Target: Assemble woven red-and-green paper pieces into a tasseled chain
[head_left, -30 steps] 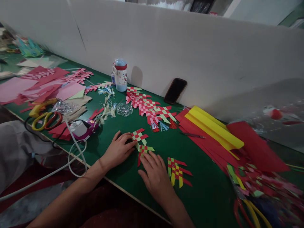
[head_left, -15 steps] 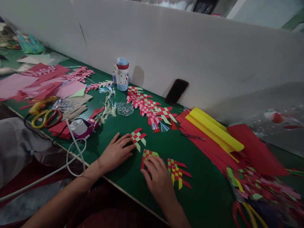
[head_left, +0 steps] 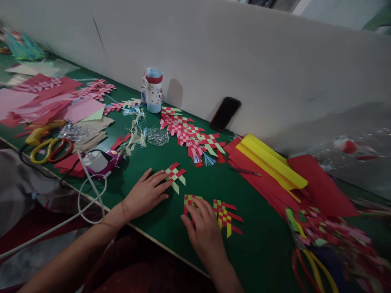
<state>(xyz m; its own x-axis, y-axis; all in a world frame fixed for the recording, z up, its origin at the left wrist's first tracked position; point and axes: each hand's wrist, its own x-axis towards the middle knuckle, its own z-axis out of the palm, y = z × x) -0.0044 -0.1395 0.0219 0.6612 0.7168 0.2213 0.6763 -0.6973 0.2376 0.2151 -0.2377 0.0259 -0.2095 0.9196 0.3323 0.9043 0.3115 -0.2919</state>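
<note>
My left hand (head_left: 149, 191) lies flat on the green tabletop (head_left: 143, 228) with fingers spread. Its fingertips reach the edge of a woven paper fish (head_left: 174, 176) in red and pale green. My right hand (head_left: 203, 224) is curled over another red-and-green woven paper fish (head_left: 190, 198), thumb and fingers at its left side. Much of that fish is hidden beneath the hand. Just right of it lie two overlapping paper fish (head_left: 224, 216), one red with yellow strips. Behind them, a row of pink, red and green fish (head_left: 191, 132) carries some tassels.
A bottle (head_left: 154, 91) stands by the partition, and a phone (head_left: 225, 114) leans there. Scissors (head_left: 302, 252) and paper scraps (head_left: 332, 240) lie right, near red and yellow sheets (head_left: 271, 162). At left are scissors (head_left: 50, 150), a glue gun (head_left: 42, 132) and a white cable (head_left: 94, 195).
The view has shifted slightly, so most things sit a little further left and higher. Both hands stay by the same two fish, with little visible movement.
</note>
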